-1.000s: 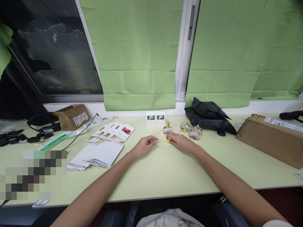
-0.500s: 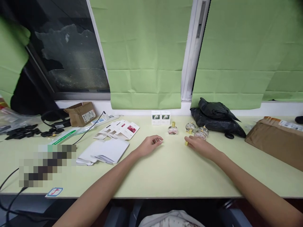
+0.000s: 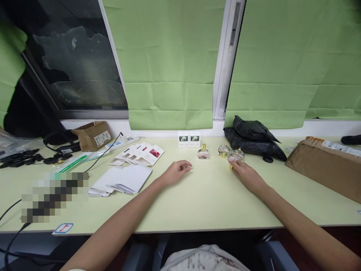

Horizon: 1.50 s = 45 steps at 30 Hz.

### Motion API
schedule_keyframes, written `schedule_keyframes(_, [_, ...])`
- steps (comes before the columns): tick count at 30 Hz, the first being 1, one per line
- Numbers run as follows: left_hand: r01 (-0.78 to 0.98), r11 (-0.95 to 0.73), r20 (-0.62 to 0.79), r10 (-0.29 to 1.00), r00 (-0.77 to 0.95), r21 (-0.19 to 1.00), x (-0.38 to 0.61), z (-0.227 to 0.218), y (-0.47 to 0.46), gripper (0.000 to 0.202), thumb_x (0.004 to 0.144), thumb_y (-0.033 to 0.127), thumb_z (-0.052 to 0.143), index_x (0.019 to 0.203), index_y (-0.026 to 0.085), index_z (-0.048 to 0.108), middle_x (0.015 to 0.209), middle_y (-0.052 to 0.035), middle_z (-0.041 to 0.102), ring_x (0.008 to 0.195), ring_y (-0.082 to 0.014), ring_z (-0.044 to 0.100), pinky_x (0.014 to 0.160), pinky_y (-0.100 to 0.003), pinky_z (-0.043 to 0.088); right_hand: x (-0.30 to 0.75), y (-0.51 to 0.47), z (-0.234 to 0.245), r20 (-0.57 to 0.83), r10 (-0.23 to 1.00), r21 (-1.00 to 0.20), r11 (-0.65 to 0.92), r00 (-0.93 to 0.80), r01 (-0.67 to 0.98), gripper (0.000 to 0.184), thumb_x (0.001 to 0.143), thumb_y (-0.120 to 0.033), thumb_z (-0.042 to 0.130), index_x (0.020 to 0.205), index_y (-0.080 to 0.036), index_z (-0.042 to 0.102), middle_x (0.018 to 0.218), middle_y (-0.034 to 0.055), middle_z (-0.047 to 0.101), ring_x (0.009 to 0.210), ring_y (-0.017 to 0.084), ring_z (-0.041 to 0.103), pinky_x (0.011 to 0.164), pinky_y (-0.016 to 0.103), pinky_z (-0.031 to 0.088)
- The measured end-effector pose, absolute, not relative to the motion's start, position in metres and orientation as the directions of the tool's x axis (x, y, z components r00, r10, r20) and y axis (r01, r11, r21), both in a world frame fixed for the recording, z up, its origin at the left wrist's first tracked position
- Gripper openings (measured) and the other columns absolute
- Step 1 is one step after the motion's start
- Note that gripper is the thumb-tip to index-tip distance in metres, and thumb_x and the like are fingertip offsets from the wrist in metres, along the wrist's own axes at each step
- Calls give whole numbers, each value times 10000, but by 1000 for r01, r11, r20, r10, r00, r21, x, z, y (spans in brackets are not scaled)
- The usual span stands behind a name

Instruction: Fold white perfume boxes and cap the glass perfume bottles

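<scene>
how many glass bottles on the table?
3. Gold-topped bottle near the white boxes; second bottle to its right; third bottle further right, partly behind the right hand, which may hide others.

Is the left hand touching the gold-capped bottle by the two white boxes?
Apart. The head view shows a strip of bare tabletop between the left hand and the gold-capped bottle.
</scene>
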<state>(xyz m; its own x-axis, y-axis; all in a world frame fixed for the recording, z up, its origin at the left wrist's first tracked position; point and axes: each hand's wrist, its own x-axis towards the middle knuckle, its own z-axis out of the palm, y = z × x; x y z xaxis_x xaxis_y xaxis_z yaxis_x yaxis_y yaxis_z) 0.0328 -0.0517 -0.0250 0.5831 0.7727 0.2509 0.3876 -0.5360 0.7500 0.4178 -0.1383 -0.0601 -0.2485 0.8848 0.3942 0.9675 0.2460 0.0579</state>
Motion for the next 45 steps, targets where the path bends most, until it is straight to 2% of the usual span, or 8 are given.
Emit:
schedule_keyframes(8, [407, -532, 236, 777, 583, 742, 34, -19, -58, 424, 958, 579, 578, 1103, 218, 747, 941, -30, 721, 749, -157, 543, 708, -284, 442, 421, -133, -66, 460, 860, 36, 232, -222, 972, 424, 1064, -302, 341, 1457, -220, 478, 1290, 149, 640, 1107, 319, 665, 908, 439, 563])
schedule_keyframes(17, [400, -557, 258, 763, 593, 728, 34, -23, -54, 447, 960, 590, 571, 1108, 208, 750, 971, -44, 738, 770, -166, 567, 726, -289, 453, 413, -135, -63, 492, 851, -17, 220, -183, 975, 410, 1058, -278, 324, 1445, -232, 453, 1314, 148, 628, 1130, 314, 658, 907, 429, 542])
schedule_keyframes(24, [404, -565, 253, 755, 605, 719, 33, -21, -54, 438, 964, 583, 569, 1108, 211, 749, 962, -40, 733, 760, -161, 554, 715, -283, 449, 410, -141, -59, 480, 876, -228, 165, -36, 960, 214, 992, -302, 470, 1197, -240, 481, 1202, 95, 655, 947, 250, 682, 742, 344, 509])
schedule_keyframes(27, [415, -560, 251, 763, 595, 717, 33, -21, -54, 430, 961, 579, 573, 1106, 215, 751, 948, -36, 732, 752, -161, 549, 708, -285, 445, 413, -137, -61, 474, 880, -219, 145, -25, 965, 65, 991, -305, 453, 1012, -249, 481, 1020, 64, 667, 855, 243, 656, 684, 328, 461])
schedule_keyframes(33, [428, -550, 239, 771, 590, 717, 33, -18, -57, 419, 963, 571, 567, 1107, 223, 750, 965, -37, 734, 758, -167, 549, 713, -293, 445, 416, -132, -63, 495, 869, -208, 134, -14, 969, 97, 994, -292, 431, 914, -254, 470, 942, 46, 659, 784, 231, 630, 652, 324, 429])
schedule_keyframes(39, [426, -556, 243, 767, 593, 714, 34, -20, -55, 435, 959, 580, 563, 1106, 216, 752, 956, -45, 734, 763, -173, 555, 714, -299, 450, 407, -140, -59, 543, 835, -166, 217, -95, 962, 167, 1023, -315, 439, 990, -249, 590, 999, 68, 704, 861, 235, 670, 706, 330, 490])
schedule_keyframes(42, [430, -558, 244, 768, 593, 710, 34, -21, -54, 450, 958, 589, 558, 1110, 213, 752, 960, -49, 735, 765, -174, 562, 712, -301, 457, 404, -141, -62, 538, 816, -144, 335, -210, 931, 234, 1047, -338, 429, 1055, -250, 646, 1120, 86, 720, 1014, 243, 689, 812, 346, 542])
schedule_keyframes(45, [423, -559, 248, 766, 593, 713, 34, -22, -53, 468, 947, 601, 567, 1111, 205, 754, 979, -58, 738, 777, -176, 575, 725, -306, 470, 406, -138, -67, 535, 817, -131, 333, -216, 934, 285, 1049, -353, 433, 1182, -244, 660, 1290, 101, 697, 1175, 272, 667, 926, 394, 559])
